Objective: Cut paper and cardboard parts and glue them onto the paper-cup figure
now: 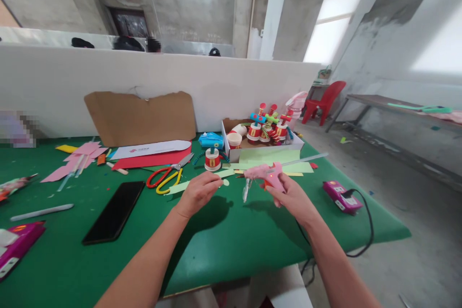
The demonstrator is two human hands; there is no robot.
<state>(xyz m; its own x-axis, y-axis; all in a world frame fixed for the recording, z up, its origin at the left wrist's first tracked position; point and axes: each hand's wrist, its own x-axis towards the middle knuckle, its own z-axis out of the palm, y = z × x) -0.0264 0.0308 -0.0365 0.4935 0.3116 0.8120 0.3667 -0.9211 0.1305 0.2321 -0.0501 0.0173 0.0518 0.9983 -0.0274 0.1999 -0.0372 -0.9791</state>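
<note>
The right hand [288, 196] has its fingers closed around the handle of the pink glue gun [260, 171], which is above the green desk [216, 245], with the nozzle toward the left hand [200, 192]. The fingers of the left hand pinch a small pale green piece [225, 182], probably of paper, just beside the nozzle. I judge the gun to be stiff and rather light, best taken by the handle, because the nozzle may be hot. The long glue stick [311, 158] at its back could catch on things. The piece seems thin and easy to bend, so a soft hold at its edge is enough.
</note>
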